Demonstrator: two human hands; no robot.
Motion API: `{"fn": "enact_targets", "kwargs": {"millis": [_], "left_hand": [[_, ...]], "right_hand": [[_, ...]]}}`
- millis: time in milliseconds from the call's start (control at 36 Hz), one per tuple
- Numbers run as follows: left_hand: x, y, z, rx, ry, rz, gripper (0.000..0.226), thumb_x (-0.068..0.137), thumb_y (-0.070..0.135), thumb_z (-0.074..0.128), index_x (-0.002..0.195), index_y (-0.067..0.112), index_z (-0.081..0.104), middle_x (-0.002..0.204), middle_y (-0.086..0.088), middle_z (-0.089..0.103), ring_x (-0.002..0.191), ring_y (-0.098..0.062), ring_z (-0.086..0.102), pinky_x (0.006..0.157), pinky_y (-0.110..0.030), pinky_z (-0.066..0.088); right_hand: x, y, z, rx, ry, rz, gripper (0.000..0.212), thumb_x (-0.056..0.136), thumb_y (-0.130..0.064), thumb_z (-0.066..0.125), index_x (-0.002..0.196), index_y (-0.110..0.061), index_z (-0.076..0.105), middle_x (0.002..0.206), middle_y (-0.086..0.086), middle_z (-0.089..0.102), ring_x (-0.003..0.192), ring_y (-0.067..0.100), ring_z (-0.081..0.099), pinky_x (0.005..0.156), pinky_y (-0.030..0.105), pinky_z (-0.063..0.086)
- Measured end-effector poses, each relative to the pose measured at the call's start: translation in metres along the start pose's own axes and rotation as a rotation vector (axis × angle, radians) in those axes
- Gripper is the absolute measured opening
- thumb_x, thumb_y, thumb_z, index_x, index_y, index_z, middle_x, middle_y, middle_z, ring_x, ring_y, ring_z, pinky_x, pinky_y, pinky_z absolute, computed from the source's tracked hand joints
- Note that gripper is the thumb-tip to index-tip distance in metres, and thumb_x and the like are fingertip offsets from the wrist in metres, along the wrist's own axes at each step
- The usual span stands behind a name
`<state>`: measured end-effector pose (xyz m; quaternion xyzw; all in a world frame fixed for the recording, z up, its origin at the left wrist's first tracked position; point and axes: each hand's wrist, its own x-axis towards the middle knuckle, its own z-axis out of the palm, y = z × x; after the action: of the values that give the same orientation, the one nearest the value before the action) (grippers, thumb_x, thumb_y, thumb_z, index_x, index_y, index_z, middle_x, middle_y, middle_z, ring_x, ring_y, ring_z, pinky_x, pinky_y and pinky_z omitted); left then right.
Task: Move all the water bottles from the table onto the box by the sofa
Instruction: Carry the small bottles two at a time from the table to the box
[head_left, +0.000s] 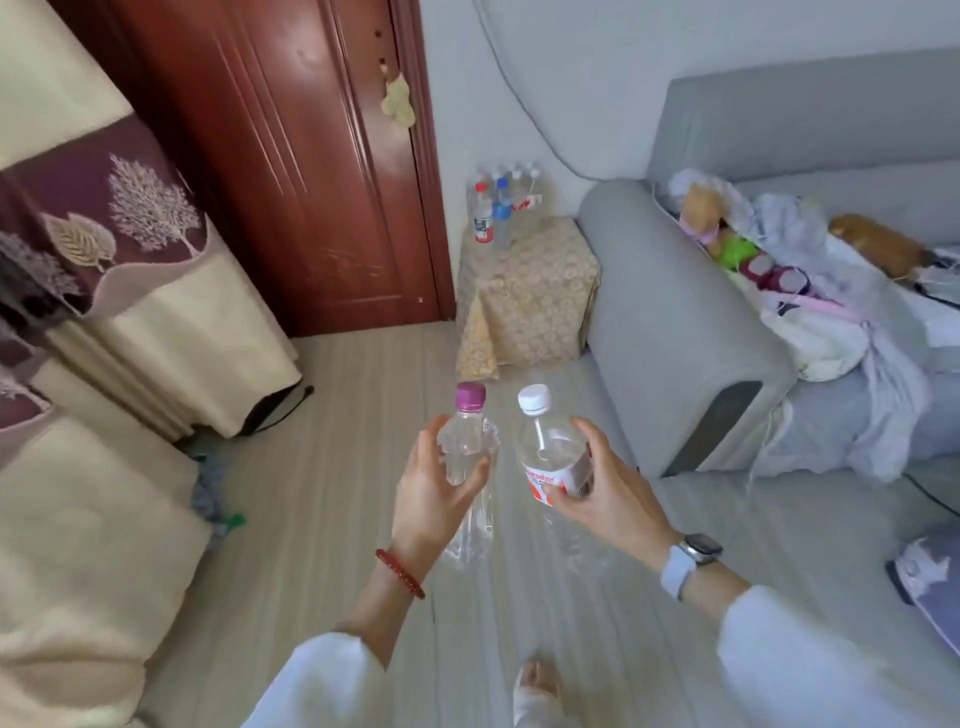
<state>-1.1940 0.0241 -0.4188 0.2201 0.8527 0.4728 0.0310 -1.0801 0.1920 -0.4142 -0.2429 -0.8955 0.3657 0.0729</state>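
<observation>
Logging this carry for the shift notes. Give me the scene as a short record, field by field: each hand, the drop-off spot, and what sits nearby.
left hand: left hand grips the pink-capped bottle, upright
right hand: right hand grips the white-capped bottle, upright
destination: cloth-covered box beside the sofa arm
already on box: cluster of bottles at its far edge
table: not in view
on sofa: heap of clothes and toys
behind box: red wooden door

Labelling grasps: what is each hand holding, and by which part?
Left hand grips the purple-capped water bottle around its upper body. Right hand grips the white-capped water bottle around its labelled middle. Both caps are free.
</observation>
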Motion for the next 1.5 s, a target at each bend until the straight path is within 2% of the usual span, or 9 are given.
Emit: {"fn": "enact_targets", "kwargs": {"millis": [194,667,861,972,1139,1222,1306,1389,1500], "left_hand": [[0.145,0.009,0.038,-0.013,0.002,-0.024,0.061,0.077,0.032,0.07,0.128,0.02,0.04,0.093,0.003,0.048,0.076,-0.016,0.05,0.066,-0.022,0.038],[0.549,-0.035,0.149,-0.082,-0.054,-0.061,0.058,0.076,0.03,0.071,0.123,0.018,0.04,0.109,-0.005,0.059,0.083,-0.019,0.054,0.075,-0.029,0.046],[0.675,-0.032,0.211,-0.082,-0.162,-0.101,0.061,0.073,0.029,0.074,0.12,0.018,0.038,0.114,-0.005,0.058,0.091,-0.023,0.059,0.076,-0.032,0.049],[0.739,-0.039,0.261,-0.031,-0.208,-0.128,0.064,0.071,0.03,0.075,0.121,0.018,0.036,0.113,-0.007,0.057,0.096,-0.025,0.058,0.076,-0.033,0.048],[0.823,-0.051,0.346,0.108,-0.151,-0.144,0.068,0.067,0.029,0.077,0.124,0.013,0.042,0.113,-0.009,0.055,0.104,-0.028,0.05,0.09,-0.044,0.043],[0.854,-0.067,0.388,0.083,-0.173,-0.177,0.066,0.067,0.021,0.077,0.124,0.013,0.043,0.114,-0.009,0.055,0.105,-0.029,0.048,0.086,-0.039,0.043],[0.88,-0.086,0.425,0.099,-0.187,-0.185,0.07,0.068,0.02,0.076,0.13,0.015,0.043,0.125,-0.006,0.055,0.113,-0.028,0.046,0.093,-0.039,0.041],[0.897,-0.098,0.452,0.116,-0.205,-0.203,0.068,0.069,0.016,0.076,0.129,0.013,0.045,0.125,-0.008,0.055,0.114,-0.03,0.045,0.093,-0.035,0.038],[0.914,-0.112,0.474,0.118,-0.234,-0.222,0.067,0.072,0.014,0.074,0.131,0.011,0.042,0.125,-0.009,0.052,0.114,-0.028,0.046,0.088,-0.036,0.042]], "right_hand": [[0.145,0.01,-0.025,-0.02,-0.016,-0.006,0.075,0.075,-0.043,0.065,0.135,-0.038,0.019,0.123,-0.009,0.054,0.099,0.02,0.059,0.077,0.026,0.039],[0.545,0.032,-0.046,0.122,0.017,0.071,0.073,0.074,-0.043,0.067,0.13,-0.044,0.021,0.13,-0.01,0.052,0.11,0.015,0.057,0.085,0.029,0.046],[0.666,0.061,-0.067,0.207,0.027,0.144,0.082,0.074,-0.043,0.067,0.137,-0.04,0.016,0.143,-0.008,0.04,0.125,0.014,0.046,0.101,0.04,0.043],[0.739,0.092,-0.074,0.241,0.011,0.169,0.085,0.075,-0.034,0.07,0.142,-0.029,0.017,0.146,-0.004,0.034,0.13,0.013,0.038,0.105,0.031,0.036],[0.855,0.152,-0.075,0.36,0.003,0.213,0.071,0.074,-0.021,0.073,0.129,-0.029,0.029,0.12,-0.012,0.045,0.112,0.01,0.048,0.09,0.021,0.038],[0.904,0.183,-0.067,0.349,-0.046,0.25,0.07,0.073,-0.017,0.073,0.123,-0.034,0.027,0.114,-0.014,0.041,0.108,0.011,0.046,0.088,0.022,0.038],[0.948,0.21,-0.057,0.303,-0.089,0.263,0.071,0.072,-0.019,0.075,0.125,-0.029,0.028,0.116,-0.01,0.042,0.106,0.013,0.047,0.084,0.022,0.04],[0.978,0.234,-0.044,0.244,-0.099,0.27,0.076,0.07,-0.021,0.077,0.129,-0.022,0.029,0.12,-0.004,0.042,0.111,0.015,0.045,0.089,0.025,0.041],[1.009,0.259,-0.026,0.24,-0.135,0.298,0.073,0.068,-0.024,0.077,0.121,-0.03,0.028,0.119,-0.001,0.044,0.111,0.019,0.046,0.092,0.03,0.043]]}}
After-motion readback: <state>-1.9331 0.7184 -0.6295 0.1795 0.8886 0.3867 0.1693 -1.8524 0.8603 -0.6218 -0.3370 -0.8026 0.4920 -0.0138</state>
